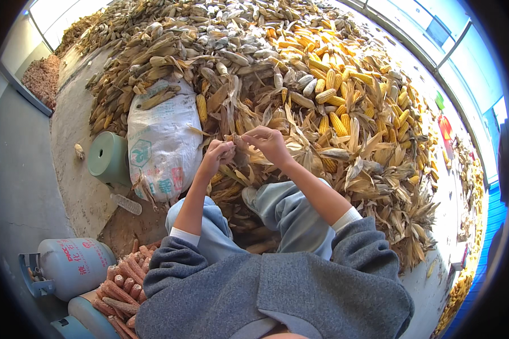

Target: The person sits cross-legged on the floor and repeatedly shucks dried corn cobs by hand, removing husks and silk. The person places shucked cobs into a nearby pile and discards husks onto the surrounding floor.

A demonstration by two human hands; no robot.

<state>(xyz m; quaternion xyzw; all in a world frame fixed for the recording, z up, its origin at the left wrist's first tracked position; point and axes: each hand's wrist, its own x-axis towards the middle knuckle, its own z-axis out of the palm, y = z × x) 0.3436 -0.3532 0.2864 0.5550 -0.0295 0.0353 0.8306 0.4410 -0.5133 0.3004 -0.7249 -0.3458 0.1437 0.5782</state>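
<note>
My left hand (218,155) grips a small ear of corn in dry husk (236,141), mostly hidden by the fingers. From the other side, my right hand (268,144) pinches the husk at its end between thumb and fingertips. Both hands are close together above my knees. Beneath and beyond them spreads a heap of loose dry husks (299,146). Bare yellow corn ears (338,123) lie to the right of the hands. Unhusked ears (237,57) are piled high farther back.
To the left lie a stuffed white woven sack (163,140), a green cylindrical roll (107,154) and a clear plastic bottle (126,204). Grey gas cylinders (74,262) and a stack of bare corncobs (123,292) are near my left side. A metal-framed wall (454,46) borders the right.
</note>
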